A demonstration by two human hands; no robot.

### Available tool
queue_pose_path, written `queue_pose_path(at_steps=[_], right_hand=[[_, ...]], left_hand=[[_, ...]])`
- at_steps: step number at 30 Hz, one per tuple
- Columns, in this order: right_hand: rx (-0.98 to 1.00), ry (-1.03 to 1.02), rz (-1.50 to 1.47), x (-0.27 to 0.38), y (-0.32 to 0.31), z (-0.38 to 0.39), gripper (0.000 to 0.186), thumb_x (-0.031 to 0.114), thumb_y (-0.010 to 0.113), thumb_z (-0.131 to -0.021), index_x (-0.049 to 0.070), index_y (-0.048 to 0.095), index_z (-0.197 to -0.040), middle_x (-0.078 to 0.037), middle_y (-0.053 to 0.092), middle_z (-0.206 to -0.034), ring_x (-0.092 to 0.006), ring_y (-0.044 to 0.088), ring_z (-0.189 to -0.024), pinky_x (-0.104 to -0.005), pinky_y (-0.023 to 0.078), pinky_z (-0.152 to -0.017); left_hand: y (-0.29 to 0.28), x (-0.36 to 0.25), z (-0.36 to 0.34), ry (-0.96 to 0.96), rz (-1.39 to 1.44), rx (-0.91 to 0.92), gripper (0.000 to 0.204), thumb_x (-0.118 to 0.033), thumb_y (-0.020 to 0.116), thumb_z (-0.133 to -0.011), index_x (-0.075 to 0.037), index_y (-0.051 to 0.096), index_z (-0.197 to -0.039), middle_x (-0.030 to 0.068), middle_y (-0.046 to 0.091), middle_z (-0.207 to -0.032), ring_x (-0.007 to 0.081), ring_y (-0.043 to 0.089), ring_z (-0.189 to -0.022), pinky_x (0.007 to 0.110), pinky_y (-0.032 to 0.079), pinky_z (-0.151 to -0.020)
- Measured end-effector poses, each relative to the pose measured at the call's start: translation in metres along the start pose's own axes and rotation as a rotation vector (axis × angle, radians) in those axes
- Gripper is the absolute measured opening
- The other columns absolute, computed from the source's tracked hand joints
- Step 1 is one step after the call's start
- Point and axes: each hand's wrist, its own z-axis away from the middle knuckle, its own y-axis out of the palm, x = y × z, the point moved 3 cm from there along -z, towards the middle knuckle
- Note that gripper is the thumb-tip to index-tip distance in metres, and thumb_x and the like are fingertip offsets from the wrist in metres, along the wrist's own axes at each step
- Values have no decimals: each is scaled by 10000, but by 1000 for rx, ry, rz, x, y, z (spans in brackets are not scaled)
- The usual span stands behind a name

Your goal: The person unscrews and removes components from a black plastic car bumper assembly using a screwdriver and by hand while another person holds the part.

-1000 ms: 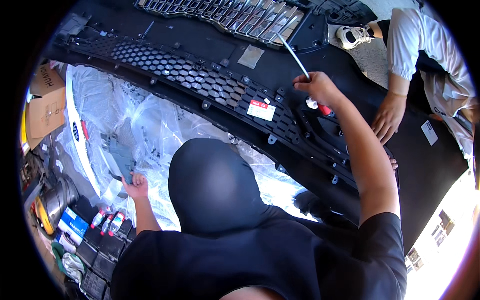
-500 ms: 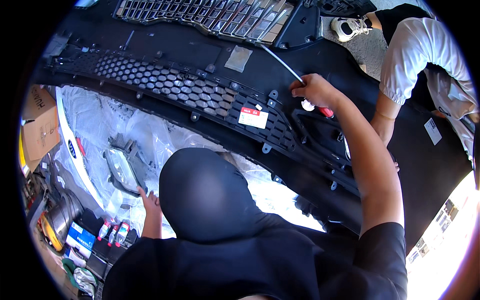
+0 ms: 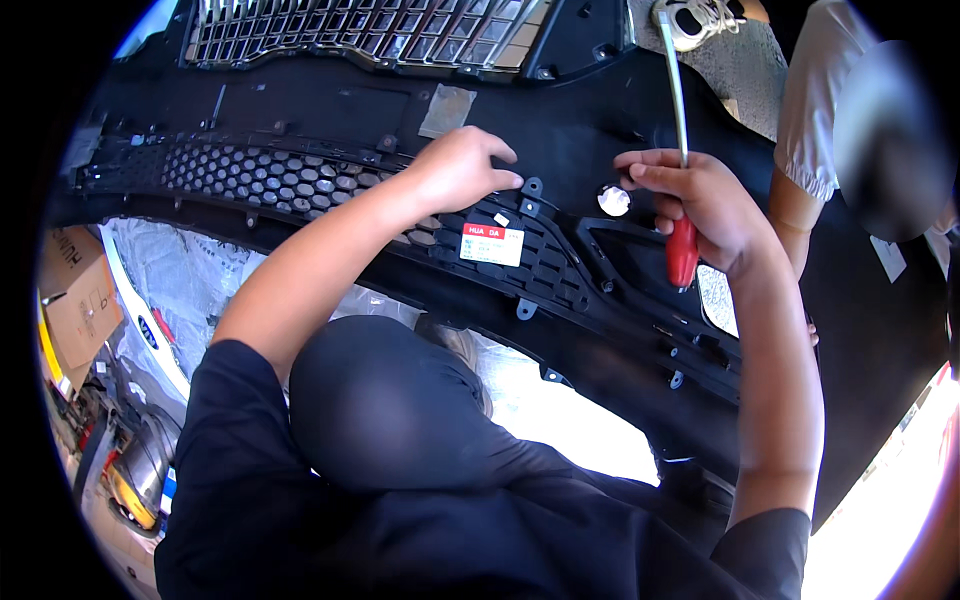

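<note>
- While the left hand (image 3: pixel 462 168) presses curled fingers on the black bumper (image 3: pixel 560 130) beside the honeycomb grille (image 3: pixel 270 180),
- right hand (image 3: pixel 700 205) grips the red-handled screwdriver (image 3: pixel 681 245), shaft up.

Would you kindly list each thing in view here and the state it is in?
Left hand: resting on the black bumper, fingers curled at a clip.
Right hand: closed round the screwdriver.
Screwdriver: held, red handle down, shaft pointing up.
Bumper: lying flat, inner side up.
Chrome grille: still fitted in the bumper.
Cardboard box: shut.
</note>
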Motion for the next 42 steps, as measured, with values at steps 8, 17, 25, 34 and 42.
queue_pose_path(at_steps=[8, 17, 25, 34, 42], right_hand=[[-133, 244, -354, -58, -1, -30, 129, 91, 655, -948, -16, 692, -1010, -36, 642, -788, -111, 468, -557, -277, 454, -565], [-153, 463, -562, -63, 28, -66, 122, 106, 643, -981, -9, 639, -940, 15, 527, -623, -90, 485, -553, -259, 465, -584], [-28, 485, -531, -86, 16, -75, 89, 83, 648, -961, 7, 650, -916, 12, 531, -614, -130, 495, -564, -290, 476, -640], [-25, 495, -566, -86, 16, -78, 139, 91, 666, -971, -46, 649, -986, 36, 519, -618, -93, 488, -560, -237, 462, -593], [-169, 406, -213, -52, 21, -46, 127, 121, 718, -951, 17, 728, -1022, 12, 640, -717, -90, 474, -574, -241, 434, -595]], left_hand=[[36, -10, -19, -61, 22, 168, 253, -254, 754, -893, -53, 797, -1042, 208, 745, -907, 359, 721, -850, 438, 552, -817], [38, -25, 1, 48, -287, 116, 340, -291, 724, -921, 4, 728, -1090, 254, 726, -907, 427, 709, -902, 507, 552, -831], [48, -27, -6, 73, -306, 195, 278, -236, 704, -925, 42, 701, -933, 247, 716, -860, 435, 704, -878, 521, 544, -812], [46, -27, -16, 64, -284, 249, 300, -250, 681, -953, 48, 703, -920, 267, 706, -865, 445, 698, -883, 527, 537, -827], [43, -27, -22, 55, -334, 326, 324, -277, 679, -961, 44, 715, -937, 256, 712, -886, 441, 698, -917, 516, 541, -836]])
